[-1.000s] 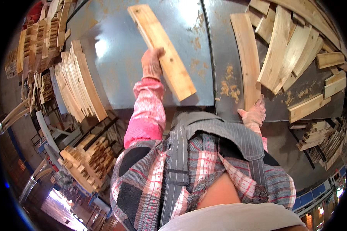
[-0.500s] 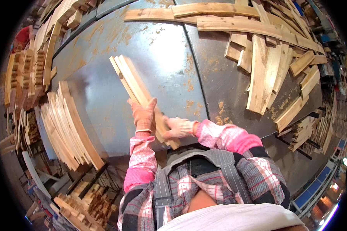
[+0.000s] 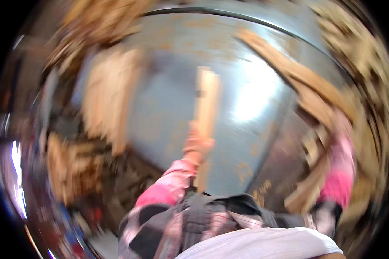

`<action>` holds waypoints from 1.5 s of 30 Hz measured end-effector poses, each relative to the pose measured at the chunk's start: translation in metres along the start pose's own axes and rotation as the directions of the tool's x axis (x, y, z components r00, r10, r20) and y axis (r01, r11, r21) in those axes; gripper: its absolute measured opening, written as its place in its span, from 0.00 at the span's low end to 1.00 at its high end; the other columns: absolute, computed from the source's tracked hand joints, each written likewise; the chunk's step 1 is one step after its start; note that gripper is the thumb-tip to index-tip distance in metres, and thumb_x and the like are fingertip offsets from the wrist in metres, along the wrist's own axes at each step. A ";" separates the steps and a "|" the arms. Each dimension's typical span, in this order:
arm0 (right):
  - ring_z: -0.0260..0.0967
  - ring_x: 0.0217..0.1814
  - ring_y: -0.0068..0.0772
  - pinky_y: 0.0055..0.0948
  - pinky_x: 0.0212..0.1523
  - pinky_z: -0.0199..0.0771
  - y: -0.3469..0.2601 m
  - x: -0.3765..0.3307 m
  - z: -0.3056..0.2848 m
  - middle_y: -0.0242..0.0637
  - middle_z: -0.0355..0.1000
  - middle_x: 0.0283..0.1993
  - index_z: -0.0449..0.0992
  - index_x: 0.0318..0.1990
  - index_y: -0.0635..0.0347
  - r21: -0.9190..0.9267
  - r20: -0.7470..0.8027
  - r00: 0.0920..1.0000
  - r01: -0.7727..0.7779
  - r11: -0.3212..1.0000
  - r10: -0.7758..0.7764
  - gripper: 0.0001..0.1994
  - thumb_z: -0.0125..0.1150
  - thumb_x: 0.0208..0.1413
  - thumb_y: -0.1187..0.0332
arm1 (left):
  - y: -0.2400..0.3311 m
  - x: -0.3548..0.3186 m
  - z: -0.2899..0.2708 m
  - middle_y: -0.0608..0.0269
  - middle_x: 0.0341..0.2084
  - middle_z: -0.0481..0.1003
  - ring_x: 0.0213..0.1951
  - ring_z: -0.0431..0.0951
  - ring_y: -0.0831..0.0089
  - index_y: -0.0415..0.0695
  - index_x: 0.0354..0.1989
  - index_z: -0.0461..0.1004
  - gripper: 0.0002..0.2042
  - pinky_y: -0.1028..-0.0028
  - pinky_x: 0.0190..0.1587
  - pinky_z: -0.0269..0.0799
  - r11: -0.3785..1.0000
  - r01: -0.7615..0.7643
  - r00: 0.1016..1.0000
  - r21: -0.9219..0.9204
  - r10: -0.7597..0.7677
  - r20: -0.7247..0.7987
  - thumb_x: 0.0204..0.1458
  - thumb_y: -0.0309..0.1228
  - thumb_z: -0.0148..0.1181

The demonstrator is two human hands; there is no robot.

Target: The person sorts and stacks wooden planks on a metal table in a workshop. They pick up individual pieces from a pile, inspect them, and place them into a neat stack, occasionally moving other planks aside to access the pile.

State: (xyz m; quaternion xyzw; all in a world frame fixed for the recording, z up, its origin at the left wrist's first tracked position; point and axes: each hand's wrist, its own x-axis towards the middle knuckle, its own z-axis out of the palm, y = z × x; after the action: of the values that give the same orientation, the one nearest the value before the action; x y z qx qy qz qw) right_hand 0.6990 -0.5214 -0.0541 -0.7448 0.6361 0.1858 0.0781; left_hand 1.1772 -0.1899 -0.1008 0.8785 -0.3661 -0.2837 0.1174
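Motion smears much of the head view. My left hand (image 3: 199, 143), in an orange-pink glove, is closed around a few narrow wooden boards (image 3: 208, 97). They lie lengthwise away from me over the metal table, their near end close to my body. My right arm, in a pink sleeve (image 3: 339, 159), is stretched far out to the right. At its end my right hand (image 3: 340, 121) is at the long wooden planks (image 3: 309, 82) of the right-hand pile. Its fingers are too blurred to make out, so whether it grips a plank cannot be seen.
Left on the metal table (image 3: 168, 103) stands a row of boards (image 3: 110, 90) side by side. More stacked wood (image 3: 75, 166) is at the lower left, and further timber (image 3: 99, 19) lies beyond at the upper left. Sawdust (image 3: 244, 170) is scattered over the tabletop.
My view has swung to the right. My right hand has left the boards in my left hand and reached out to the right-hand pile. The left hand still holds its boards.
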 end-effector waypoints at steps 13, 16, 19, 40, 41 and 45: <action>0.74 0.27 0.34 0.38 0.30 0.79 -0.367 -0.051 0.066 0.39 0.75 0.29 0.79 0.35 0.66 0.839 0.291 0.776 0.075 0.539 -0.560 0.19 0.60 0.62 0.54 | 0.017 -0.004 -0.022 0.33 0.67 0.61 0.65 0.67 0.41 0.36 0.77 0.39 0.57 0.54 0.67 0.65 0.992 0.054 0.998 -0.112 -0.050 0.039 0.48 0.55 0.67; 0.78 0.31 0.36 0.33 0.33 0.79 -0.409 -0.126 0.053 0.44 0.78 0.30 0.79 0.39 0.70 0.843 0.261 0.780 0.104 0.528 -0.569 0.21 0.53 0.65 0.56 | 0.025 -0.019 -0.035 0.31 0.68 0.59 0.67 0.65 0.40 0.33 0.77 0.37 0.62 0.53 0.69 0.63 0.996 0.053 0.995 -0.065 -0.048 0.087 0.44 0.57 0.69; 0.76 0.29 0.33 0.32 0.32 0.78 -0.396 -0.160 0.065 0.39 0.75 0.26 0.79 0.37 0.67 0.923 0.358 0.726 -0.179 0.341 -0.587 0.18 0.53 0.64 0.58 | 0.009 -0.015 -0.036 0.31 0.67 0.60 0.65 0.67 0.39 0.32 0.76 0.35 0.64 0.56 0.68 0.64 0.996 0.069 0.991 -0.060 -0.061 0.121 0.41 0.53 0.72; 0.61 0.23 0.15 0.19 0.19 0.57 -0.288 -0.307 0.162 0.26 0.70 0.27 0.76 0.42 0.59 0.890 0.452 0.889 -0.454 0.028 0.073 0.07 0.59 0.65 0.66 | -0.144 0.071 -0.108 0.48 0.51 0.80 0.48 0.83 0.49 0.38 0.61 0.73 0.33 0.51 0.54 0.81 -0.507 0.483 0.743 -0.714 0.668 0.028 0.51 0.47 0.63; 0.61 0.22 0.15 0.19 0.20 0.58 -0.284 -0.304 0.171 0.26 0.70 0.27 0.76 0.42 0.59 0.884 0.463 0.883 -0.466 0.020 0.080 0.07 0.59 0.66 0.65 | -0.146 0.074 -0.107 0.48 0.52 0.80 0.48 0.83 0.49 0.38 0.63 0.72 0.34 0.50 0.54 0.81 -0.511 0.489 0.722 -0.707 0.692 -0.001 0.51 0.48 0.63; 0.70 0.27 0.23 0.24 0.26 0.69 -0.280 -0.307 0.183 0.32 0.76 0.31 0.79 0.46 0.60 0.880 0.467 0.877 -0.474 0.043 0.115 0.11 0.60 0.65 0.62 | -0.131 0.066 -0.127 0.48 0.54 0.79 0.49 0.83 0.49 0.38 0.66 0.68 0.38 0.49 0.54 0.80 -0.459 0.568 0.591 -0.683 0.805 -0.051 0.50 0.51 0.63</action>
State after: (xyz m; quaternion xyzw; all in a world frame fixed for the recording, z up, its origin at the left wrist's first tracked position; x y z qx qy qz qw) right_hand 0.9024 -0.1251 -0.1406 -0.3194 0.7178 -0.1705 0.5948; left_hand 1.3645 -0.1447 -0.0791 -0.0045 -0.0925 -0.7349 0.6718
